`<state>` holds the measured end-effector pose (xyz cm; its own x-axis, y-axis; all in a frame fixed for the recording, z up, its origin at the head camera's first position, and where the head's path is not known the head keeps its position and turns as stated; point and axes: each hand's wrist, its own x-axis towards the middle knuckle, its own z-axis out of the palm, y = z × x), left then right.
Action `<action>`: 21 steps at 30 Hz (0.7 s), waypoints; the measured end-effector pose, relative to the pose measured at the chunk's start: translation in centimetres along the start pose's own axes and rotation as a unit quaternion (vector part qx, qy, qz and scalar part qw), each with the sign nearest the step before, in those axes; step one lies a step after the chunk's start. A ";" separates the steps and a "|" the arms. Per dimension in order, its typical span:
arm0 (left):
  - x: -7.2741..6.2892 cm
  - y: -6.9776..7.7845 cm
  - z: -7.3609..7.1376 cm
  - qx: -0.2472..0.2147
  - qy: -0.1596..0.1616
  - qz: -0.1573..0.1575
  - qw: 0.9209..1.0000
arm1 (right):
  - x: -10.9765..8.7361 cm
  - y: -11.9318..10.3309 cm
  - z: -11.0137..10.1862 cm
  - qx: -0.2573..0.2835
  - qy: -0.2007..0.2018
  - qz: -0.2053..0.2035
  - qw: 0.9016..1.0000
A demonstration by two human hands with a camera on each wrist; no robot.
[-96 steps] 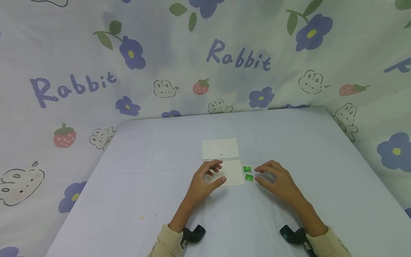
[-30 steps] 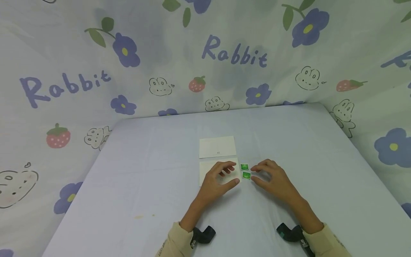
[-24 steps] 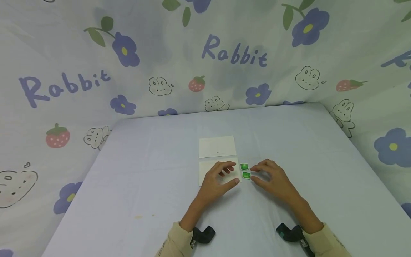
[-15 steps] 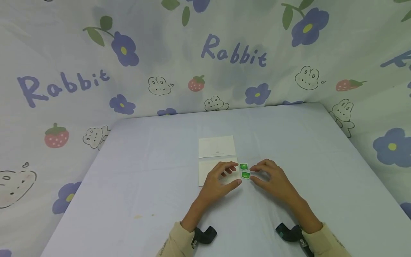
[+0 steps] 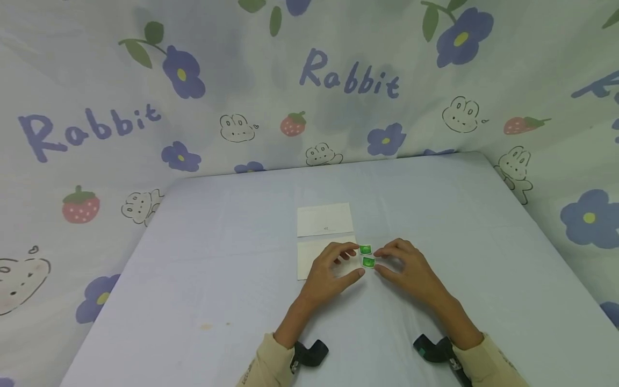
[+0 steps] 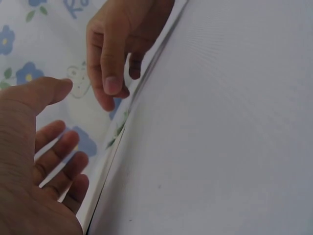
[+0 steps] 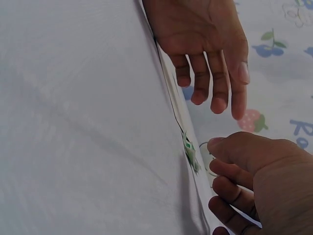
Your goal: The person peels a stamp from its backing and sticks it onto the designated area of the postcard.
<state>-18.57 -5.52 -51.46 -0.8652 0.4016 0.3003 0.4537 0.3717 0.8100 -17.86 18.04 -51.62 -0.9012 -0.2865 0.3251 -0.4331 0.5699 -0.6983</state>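
In the head view, two small green stamp-like pieces with white edges lie one behind the other on the table: a far one (image 5: 365, 249) and a near one (image 5: 368, 262). My left hand (image 5: 329, 274) hovers to their left over a white paper rectangle (image 5: 306, 258), hiding its right part. On the other side is my right hand (image 5: 411, 271), fingertips close to the green pieces. Both hands have loosely bent fingers, thumbs apart, and hold nothing. The right wrist view shows the green pieces (image 7: 190, 152) edge-on between the hands. Contact with them cannot be made out.
Behind the near paper lies another white rectangle (image 5: 325, 217) with a tiny printed mark. A pale cloth covers the table (image 5: 232, 231). A patterned curtain (image 5: 261, 80) hangs behind it. Black camera mounts (image 5: 311, 353) sit at both wrists.
My left hand has moved right across the near paper, its fingertips now close to the green pieces. My right hand has barely moved. The head view has shifted slightly.
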 end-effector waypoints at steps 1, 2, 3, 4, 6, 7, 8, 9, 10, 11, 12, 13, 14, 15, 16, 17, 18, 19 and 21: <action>0.0 0.0 0.0 0.000 0.000 0.000 1.000 | 0.0 0.0 0.0 -0.001 0.001 -0.002 1.000; 0.0 0.1 0.0 0.001 0.000 0.001 1.000 | 0.0 0.0 0.0 -0.001 0.001 -0.003 1.000; 0.0 0.1 0.0 0.001 -0.001 0.000 1.000 | 0.0 0.0 0.1 -0.002 0.003 -0.006 1.000; 0.0 0.1 0.0 0.002 -0.001 0.000 1.000 | 0.0 0.0 0.1 -0.003 0.004 -0.009 1.000; 0.0 0.1 0.0 0.004 -0.002 0.000 1.000 | 0.1 0.1 0.1 -0.006 0.006 -0.012 1.000; 0.0 0.1 0.0 0.005 -0.002 -0.001 1.000 | 0.1 0.1 0.1 -0.006 0.006 -0.013 1.000; 0.0 0.1 0.0 0.006 -0.002 -0.002 1.000 | 0.1 0.1 0.1 -0.006 0.007 -0.013 1.000; 0.0 0.1 0.0 0.007 -0.002 -0.003 1.000 | 0.1 0.1 0.2 -0.007 0.007 -0.012 1.000; 0.0 0.1 0.0 0.009 -0.002 -0.003 1.000 | 0.1 0.1 0.2 -0.008 0.007 -0.011 1.000; 0.0 0.1 0.0 0.010 -0.003 -0.005 1.000 | 0.1 0.1 0.2 -0.009 0.007 -0.009 1.000; 0.0 0.2 0.0 0.011 -0.003 -0.006 1.000 | 0.2 0.1 0.2 -0.009 0.007 -0.007 1.000; 0.0 0.2 -0.1 0.012 -0.003 -0.007 1.000 | 0.2 0.2 0.2 -0.010 0.007 -0.005 1.000; 0.0 0.2 -0.1 0.013 -0.004 -0.007 1.000 | 0.2 0.2 0.3 -0.011 0.008 -0.002 1.000; 0.0 0.2 -0.1 0.013 -0.004 -0.008 1.000 | 0.2 0.3 0.3 -0.013 0.007 0.000 1.000; 0.0 0.2 -0.1 0.013 -0.004 -0.008 1.000 | 0.2 0.3 0.4 -0.014 0.005 0.003 1.000; 0.0 0.2 -0.1 0.013 -0.003 -0.008 1.000 | 0.3 0.3 0.5 -0.015 0.003 0.006 1.000; 0.0 0.2 -0.1 0.014 -0.004 -0.007 1.000 | 0.3 0.4 0.5 -0.015 0.001 0.009 1.000; 0.0 0.3 -0.1 0.013 -0.004 -0.006 1.000 | 0.3 0.4 0.6 -0.015 -0.001 0.012 1.000; 0.0 0.3 -0.1 0.013 -0.005 -0.003 1.000 | 0.2 0.5 0.8 -0.019 -0.006 0.013 1.000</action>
<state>-18.43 -5.49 -51.19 -0.8661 0.4076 0.2893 0.4533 0.3966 0.7982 -18.27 17.68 -52.39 -0.9123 -0.2798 0.2991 -0.4095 0.6063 -0.6817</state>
